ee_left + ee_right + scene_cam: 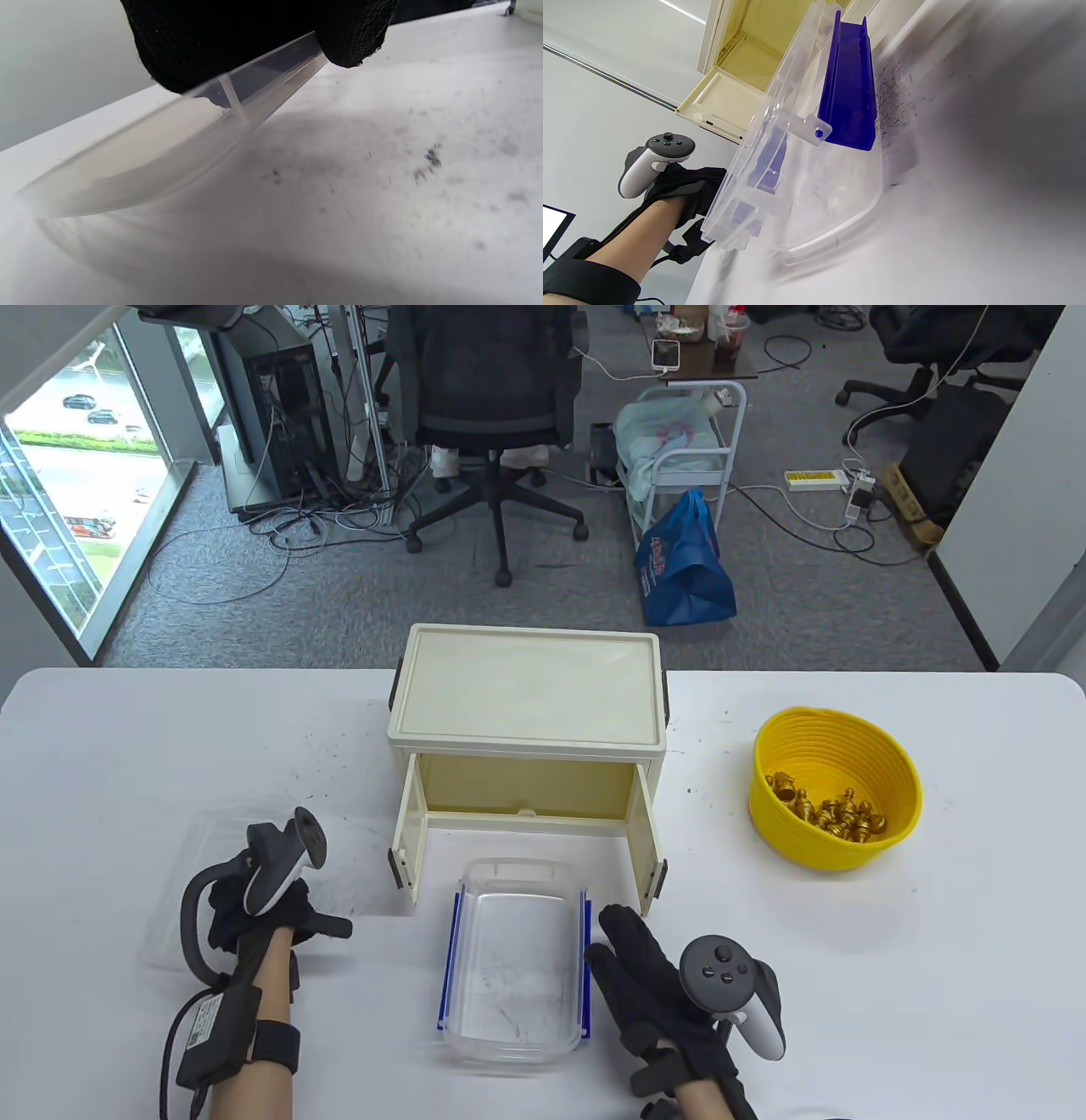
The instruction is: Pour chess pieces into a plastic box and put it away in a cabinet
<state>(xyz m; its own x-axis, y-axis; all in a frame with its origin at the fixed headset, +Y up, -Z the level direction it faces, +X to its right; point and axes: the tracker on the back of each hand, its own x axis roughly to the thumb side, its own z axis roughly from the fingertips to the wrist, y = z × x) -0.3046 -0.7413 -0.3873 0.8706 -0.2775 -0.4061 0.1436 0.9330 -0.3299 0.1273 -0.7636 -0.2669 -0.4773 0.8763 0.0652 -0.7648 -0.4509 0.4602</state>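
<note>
An empty clear plastic box [513,959] with blue latches [585,959] stands in front of the cream cabinet [526,687], whose two doors are open. Gold chess pieces [836,814] lie in a yellow bowl [814,848] at the right. My left hand [246,899] grips the edge of the clear lid [174,891] left of the box. In the left wrist view my fingers [237,38] hold the lid [148,161] tilted, with one edge on the table. My right hand [632,976] is flat with its fingers spread, just right of the box. The box also shows in the right wrist view [814,178].
The cabinet's open doors [649,848] flank the far end of the box. The white table [933,984] has dark smudges around the box. An office chair [492,390], a cart and bags stand on the floor beyond the table's far edge.
</note>
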